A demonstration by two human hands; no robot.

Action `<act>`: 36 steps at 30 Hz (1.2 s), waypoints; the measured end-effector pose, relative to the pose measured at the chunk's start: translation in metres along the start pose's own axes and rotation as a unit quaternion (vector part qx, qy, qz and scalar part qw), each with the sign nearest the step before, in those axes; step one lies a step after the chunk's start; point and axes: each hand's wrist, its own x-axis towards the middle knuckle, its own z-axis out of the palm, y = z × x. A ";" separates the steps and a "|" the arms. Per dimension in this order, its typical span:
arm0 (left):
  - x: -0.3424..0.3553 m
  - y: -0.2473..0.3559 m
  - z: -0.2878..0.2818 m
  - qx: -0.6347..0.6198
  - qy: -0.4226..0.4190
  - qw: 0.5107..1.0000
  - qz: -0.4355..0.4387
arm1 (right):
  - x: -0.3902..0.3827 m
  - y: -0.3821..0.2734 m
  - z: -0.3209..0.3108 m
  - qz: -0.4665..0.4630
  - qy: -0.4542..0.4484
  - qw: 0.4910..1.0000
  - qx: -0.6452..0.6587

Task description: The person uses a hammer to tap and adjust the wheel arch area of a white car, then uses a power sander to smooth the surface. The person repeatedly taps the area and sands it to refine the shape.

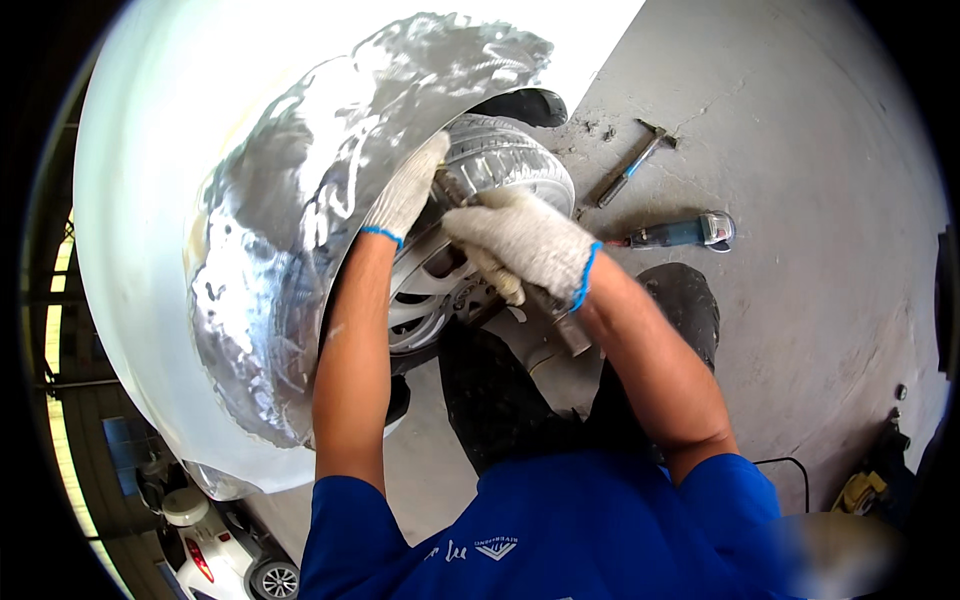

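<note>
A white car's fender has a large patch ground to bare, dented metal (290, 190) around the wheel arch. My left hand (408, 190), in a pale knit glove with a blue cuff, lies along the arch lip with its fingers stretched out. Beside it, my gloved right hand (525, 235) is wrapped round a metal bar (562, 322). One end of the bar sticks out below the fist toward my knees, while the other reaches into the gap between arch and tire (505, 155). What the bar's tip touches is hidden. Below the hands shows the silver wheel rim (415, 300).
On the grey floor (820, 200) to the right lie a hammer (637, 163) with a blue and black handle and a blue angle grinder (680, 232). A black cord (795, 467) runs at lower right near a dark and yellow object (865, 490). Another white car (215, 555) stands at lower left.
</note>
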 end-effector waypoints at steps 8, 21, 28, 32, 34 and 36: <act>-0.003 -0.002 0.005 -0.020 -0.022 0.999 0.028 | 0.007 0.017 0.003 -0.057 0.031 0.998 -0.005; -0.118 -0.008 0.008 0.336 0.259 0.893 0.152 | -0.022 0.000 0.008 0.073 -0.114 0.944 -0.300; -0.227 0.014 -0.036 0.483 0.158 0.821 0.259 | -0.067 -0.004 -0.013 -0.073 -0.073 0.840 -0.532; -0.232 0.053 -0.086 0.629 0.133 0.720 0.261 | -0.089 -0.019 -0.050 -0.068 -0.029 0.901 -0.428; -0.211 0.063 -0.096 0.663 0.083 0.687 0.287 | -0.096 -0.028 -0.067 -0.042 0.010 0.943 -0.329; -0.169 0.068 -0.083 0.669 0.058 0.661 0.335 | -0.103 -0.033 -0.081 -0.048 0.090 0.968 -0.230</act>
